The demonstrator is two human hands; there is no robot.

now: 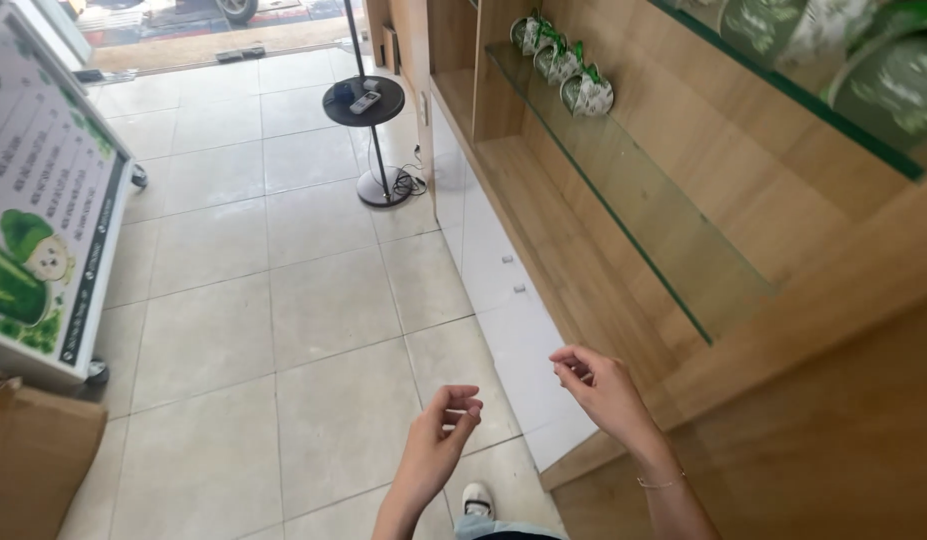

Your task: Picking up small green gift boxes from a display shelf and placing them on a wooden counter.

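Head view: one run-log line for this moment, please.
left hand: empty, fingers curled, over tiled floor | right hand: empty, curled, beside white cabinet | glass shelf: green-and-white packages at far end

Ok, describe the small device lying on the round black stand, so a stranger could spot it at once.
Start at the wooden shelving unit along the right wall and follow its base to the far end. There a round black tray table stands on a thin pole over the tiled floor. The remote-like handset lies flat on top: pale grey with dark buttons, unlike the darker small item beside it.
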